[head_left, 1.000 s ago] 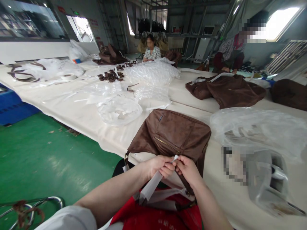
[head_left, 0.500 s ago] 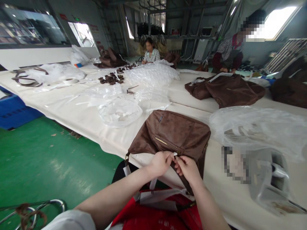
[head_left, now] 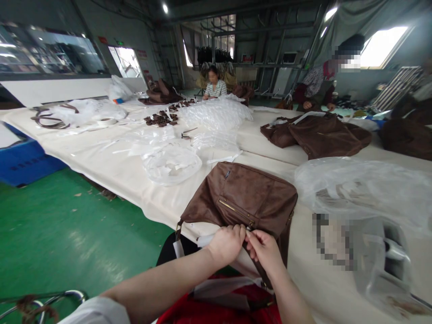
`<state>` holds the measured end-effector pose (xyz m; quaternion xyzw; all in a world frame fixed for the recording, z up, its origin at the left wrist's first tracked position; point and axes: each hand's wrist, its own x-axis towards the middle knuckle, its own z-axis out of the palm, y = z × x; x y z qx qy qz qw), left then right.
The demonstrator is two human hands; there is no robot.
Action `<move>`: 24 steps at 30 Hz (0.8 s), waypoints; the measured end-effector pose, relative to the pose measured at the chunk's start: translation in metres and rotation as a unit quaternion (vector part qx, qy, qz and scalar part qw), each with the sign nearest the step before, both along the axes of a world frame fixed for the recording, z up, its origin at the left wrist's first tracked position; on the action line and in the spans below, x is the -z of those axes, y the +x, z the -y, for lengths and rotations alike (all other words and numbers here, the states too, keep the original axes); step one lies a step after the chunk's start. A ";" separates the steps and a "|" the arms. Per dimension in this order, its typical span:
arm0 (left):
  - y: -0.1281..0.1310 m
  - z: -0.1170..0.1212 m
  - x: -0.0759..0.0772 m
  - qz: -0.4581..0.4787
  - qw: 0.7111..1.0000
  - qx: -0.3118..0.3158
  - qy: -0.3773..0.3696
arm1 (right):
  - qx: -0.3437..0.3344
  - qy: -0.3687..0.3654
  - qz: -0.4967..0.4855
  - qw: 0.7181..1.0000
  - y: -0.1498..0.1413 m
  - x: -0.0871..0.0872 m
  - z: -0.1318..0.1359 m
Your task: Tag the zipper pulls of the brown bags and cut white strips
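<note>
While the brown bag (head_left: 253, 193) lies on the near edge of the tabletop (head_left: 101, 162), both hands meet at its near side, just below the brass zipper (head_left: 234, 210). The right hand (head_left: 265, 249) has a narrow grip, thumb and forefinger pinching a small white strip (head_left: 249, 228). The left hand (head_left: 229, 243) curls in against it; its fingertips are hidden, so I cannot tell how closed that grip is or what it holds.

The step in hand looks like fine fingertip work on that strip. From here, I judge, the work calls for a small, controlled pull with the bag steady, without snagging the zipper.

To the bag's right lies clear plastic (head_left: 357, 184); beyond it are a plastic heap (head_left: 216, 112) and, farther right, more brown bags (head_left: 330, 135).
</note>
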<state>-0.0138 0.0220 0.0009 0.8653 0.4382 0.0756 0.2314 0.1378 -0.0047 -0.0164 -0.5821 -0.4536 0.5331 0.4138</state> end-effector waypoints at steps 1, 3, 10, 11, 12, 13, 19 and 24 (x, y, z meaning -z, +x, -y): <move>-0.001 0.000 0.001 0.008 1.000 -0.002 -0.004 | -0.001 0.003 0.000 1.000 0.000 0.002 0.000; -0.004 -0.001 0.003 0.034 0.999 -0.018 -0.020 | 0.001 0.009 -0.002 1.000 0.001 0.006 0.000; -0.006 -0.005 0.006 0.211 0.960 -0.109 -0.151 | 0.005 0.009 -0.001 1.000 0.000 0.010 -0.001; -0.004 -0.005 0.006 0.242 0.946 -0.119 -0.180 | 0.005 0.008 0.000 1.000 0.000 0.010 -0.002; -0.001 -0.005 0.006 0.271 0.929 -0.131 -0.213 | 0.004 0.008 0.001 1.000 0.000 0.010 -0.002; 0.001 -0.006 0.007 0.299 0.910 -0.143 -0.248 | 0.003 0.007 0.002 1.000 0.000 0.010 -0.002; 0.000 -0.008 -0.002 0.389 0.773 -0.170 -0.471 | -0.006 0.010 0.010 1.000 0.001 0.007 -0.001; -0.009 -0.012 -0.011 0.408 0.665 -0.140 -0.609 | -0.011 0.005 0.014 1.000 0.001 0.003 -0.002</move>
